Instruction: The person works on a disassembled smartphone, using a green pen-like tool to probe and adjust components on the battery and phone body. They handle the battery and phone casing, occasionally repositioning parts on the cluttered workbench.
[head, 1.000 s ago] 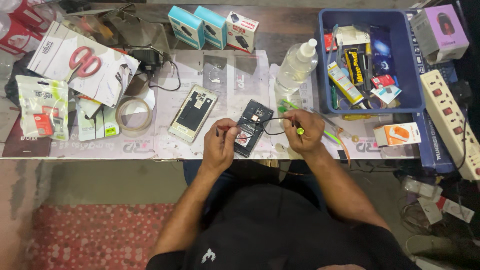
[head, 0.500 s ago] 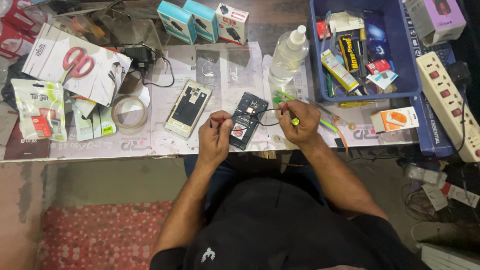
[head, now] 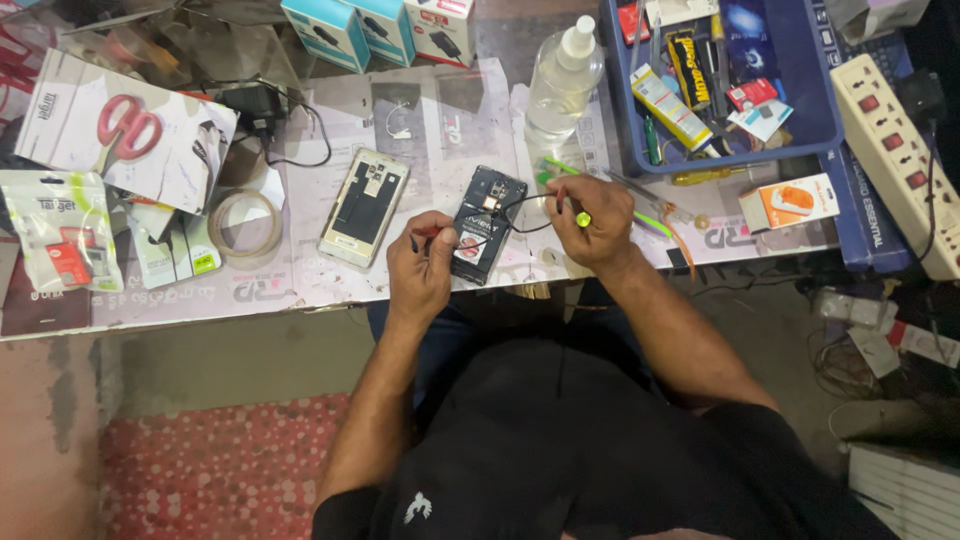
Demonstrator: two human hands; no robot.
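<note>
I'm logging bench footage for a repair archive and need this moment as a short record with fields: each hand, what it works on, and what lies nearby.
left hand: pinches a red-tipped probe at the near left edge of the opened phone
right hand: grips a tool with a yellow-green end, a black wire running from it to the phone
opened phone: dark, back cover off, flat on the table between both hands
second phone: pale, back open, left of the dark one
tape roll: farther left
clear bottle: behind the phone
blue tray: at right, holding small tools

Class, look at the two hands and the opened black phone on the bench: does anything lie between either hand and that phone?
Nothing visible does. The left hand and right hand flank the opened black phone, each holding a probe whose thin wire runs over it.
</note>
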